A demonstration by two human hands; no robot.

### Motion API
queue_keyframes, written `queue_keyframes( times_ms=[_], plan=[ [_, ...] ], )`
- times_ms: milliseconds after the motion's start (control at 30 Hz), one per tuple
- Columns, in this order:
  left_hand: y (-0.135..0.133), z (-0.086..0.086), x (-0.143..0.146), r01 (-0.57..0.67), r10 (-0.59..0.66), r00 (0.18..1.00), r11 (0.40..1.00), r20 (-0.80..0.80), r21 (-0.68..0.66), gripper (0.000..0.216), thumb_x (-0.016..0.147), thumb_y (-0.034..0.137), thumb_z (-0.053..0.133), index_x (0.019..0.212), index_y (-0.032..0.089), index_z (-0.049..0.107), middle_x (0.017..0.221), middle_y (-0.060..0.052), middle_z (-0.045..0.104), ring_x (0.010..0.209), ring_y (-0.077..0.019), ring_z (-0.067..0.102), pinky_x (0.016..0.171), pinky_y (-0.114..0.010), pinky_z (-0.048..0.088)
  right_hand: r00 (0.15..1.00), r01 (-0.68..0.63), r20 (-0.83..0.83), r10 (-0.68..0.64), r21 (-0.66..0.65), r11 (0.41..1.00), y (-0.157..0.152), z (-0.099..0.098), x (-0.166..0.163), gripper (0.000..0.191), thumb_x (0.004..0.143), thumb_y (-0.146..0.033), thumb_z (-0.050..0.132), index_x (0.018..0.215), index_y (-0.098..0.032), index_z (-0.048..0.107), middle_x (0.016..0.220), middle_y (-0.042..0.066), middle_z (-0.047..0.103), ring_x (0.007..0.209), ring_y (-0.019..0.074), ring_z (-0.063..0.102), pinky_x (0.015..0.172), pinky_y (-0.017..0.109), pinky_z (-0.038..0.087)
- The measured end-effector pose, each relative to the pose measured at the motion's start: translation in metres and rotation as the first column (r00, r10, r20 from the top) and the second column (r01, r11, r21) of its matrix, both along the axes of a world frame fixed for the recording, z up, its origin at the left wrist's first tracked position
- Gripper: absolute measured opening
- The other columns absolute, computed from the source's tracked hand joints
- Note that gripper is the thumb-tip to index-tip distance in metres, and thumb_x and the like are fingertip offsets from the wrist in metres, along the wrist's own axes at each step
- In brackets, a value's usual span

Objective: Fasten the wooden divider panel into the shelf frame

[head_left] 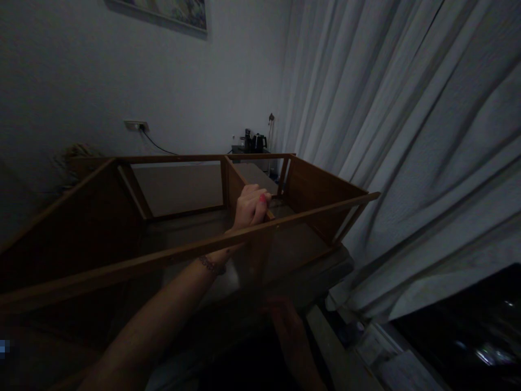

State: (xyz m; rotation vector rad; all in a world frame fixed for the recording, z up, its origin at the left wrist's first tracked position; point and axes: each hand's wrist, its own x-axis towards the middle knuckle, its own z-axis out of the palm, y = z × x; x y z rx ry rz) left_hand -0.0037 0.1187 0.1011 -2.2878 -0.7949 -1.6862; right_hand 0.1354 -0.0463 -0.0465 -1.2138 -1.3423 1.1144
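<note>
A brown wooden cabinet frame [309, 214] lies on its back in a dim room, open side up, with an upright divider [234, 182] across its middle. My left hand [249, 207] reaches over the near rail and is closed around the divider's top edge; a dark bracelet sits on the wrist. My right hand [285, 320] is low in the dark below the near rail, close to the frame's near side panel. Its fingers are too dark to make out.
White curtains [407, 163] hang close along the right. The wall behind carries a socket with a cable [136, 126] and a picture [171, 11]. A small table with a black kettle [257, 142] stands in the far corner. A dark window [468, 331] is at lower right.
</note>
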Motion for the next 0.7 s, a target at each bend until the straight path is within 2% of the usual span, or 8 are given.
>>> queue_keyframes(
  times_ms=[233,367,500,600,700],
  plan=[
    [0.002,-0.001,0.000,0.014,-0.014,1.000,1.000,0.007,-0.007,0.039,0.089,0.032,0.013,0.055,0.019,0.028,0.053,0.001,0.030,0.058,-0.0132,0.032,0.064,-0.030,0.030,0.966,-0.150,0.225,0.126,0.094,0.984,0.003,-0.003,0.013,0.018,0.082,-0.031,0.048,0.093,-0.022,0.060,0.089,0.003,0.065,0.084,0.0174,0.061,0.075,0.027,0.047],
    [0.003,-0.001,0.000,0.003,-0.003,1.000,1.000,0.001,0.007,0.040,0.089,0.031,0.013,0.054,0.019,0.030,0.053,0.001,0.032,0.058,-0.0131,0.032,0.063,-0.030,0.031,0.938,-0.116,0.346,0.039,0.206,0.972,0.008,-0.004,0.014,0.015,0.079,-0.029,0.054,0.089,-0.024,0.064,0.090,0.003,0.063,0.086,0.0181,0.059,0.077,0.029,0.046],
    [0.002,-0.001,0.000,-0.007,0.007,1.000,1.000,-0.001,0.011,0.040,0.089,0.030,0.013,0.054,0.019,0.030,0.053,0.000,0.033,0.060,-0.0130,0.033,0.063,-0.030,0.031,0.889,-0.126,0.457,-0.025,0.297,0.946,0.008,0.000,0.011,0.018,0.078,-0.025,0.056,0.093,-0.028,0.065,0.089,0.003,0.060,0.083,0.0170,0.058,0.072,0.027,0.048],
    [0.001,0.000,0.000,-0.003,0.003,1.000,1.000,0.001,0.023,0.040,0.089,0.030,0.012,0.055,0.019,0.030,0.054,0.001,0.033,0.060,-0.0129,0.033,0.065,-0.030,0.031,0.887,-0.123,0.456,-0.066,0.374,0.919,0.005,0.000,0.008,0.021,0.079,-0.024,0.053,0.098,-0.028,0.063,0.087,0.003,0.061,0.082,0.0163,0.058,0.072,0.027,0.048],
    [0.001,0.000,-0.001,-0.002,0.002,1.000,1.000,0.001,0.018,0.040,0.089,0.031,0.012,0.055,0.019,0.029,0.054,0.001,0.032,0.059,-0.0130,0.033,0.065,-0.030,0.032,0.905,-0.120,0.421,-0.065,0.397,0.910,0.003,-0.002,0.005,0.023,0.081,-0.022,0.049,0.100,-0.026,0.061,0.085,0.003,0.064,0.080,0.0160,0.059,0.071,0.028,0.048]
  ],
)
